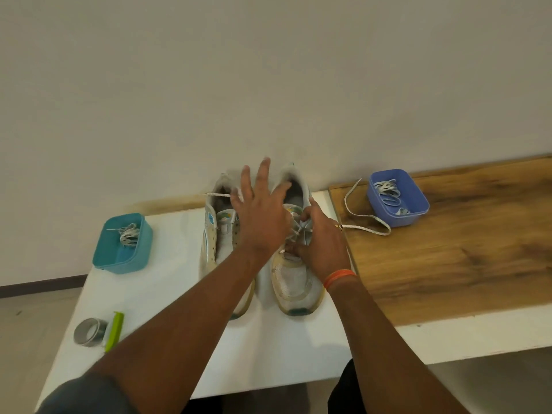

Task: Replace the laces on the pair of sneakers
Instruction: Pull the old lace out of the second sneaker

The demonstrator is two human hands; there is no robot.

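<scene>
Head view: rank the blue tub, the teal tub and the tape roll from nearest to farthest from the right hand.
Measured from the right hand, which pinches the lace on the right sneaker:
1. Blue tub, to its right on the wooden board, holding laces.
2. Teal tub, far to its left on the white table, past both sneakers.
3. Tape roll, farthest, at the table's near left corner.

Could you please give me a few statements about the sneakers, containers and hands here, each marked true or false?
1. The teal plastic container holds a bundle of laces. True.
2. The blue-violet plastic container sits on the white table. False: it sits on the brown wooden surface.
3. The right hand pinches a lace on the right white sneaker. True.
4. The left hand is a closed fist. False: its fingers are spread.
5. The grey tape roll lies inside the teal container. False: it lies on the white table.
</scene>
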